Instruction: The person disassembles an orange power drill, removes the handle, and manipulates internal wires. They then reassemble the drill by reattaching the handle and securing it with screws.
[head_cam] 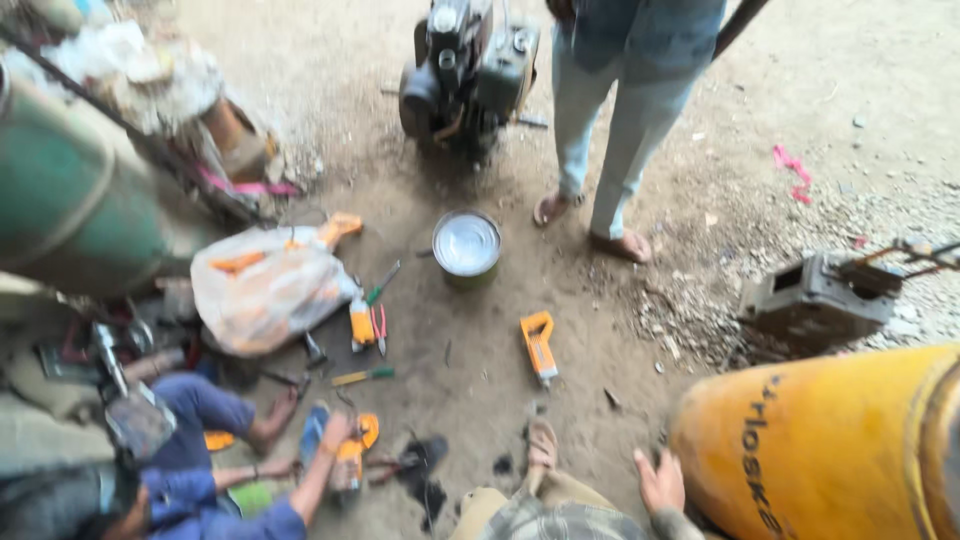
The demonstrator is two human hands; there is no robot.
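One hand shows, my right hand (660, 482), fingers spread and empty beside the yellow cylinder (830, 450) near right; orange tool (538, 345) lies untouched mid-ground, my left out of view.

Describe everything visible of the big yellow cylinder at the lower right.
The yellow cylinder lies on its side on the dirt ground, cut off by the frame's right and bottom edges. Its painted metal-looking skin is scuffed, with dark lettering running along it. The wearer's right hand rests open at its near end; actual contact is unclear.
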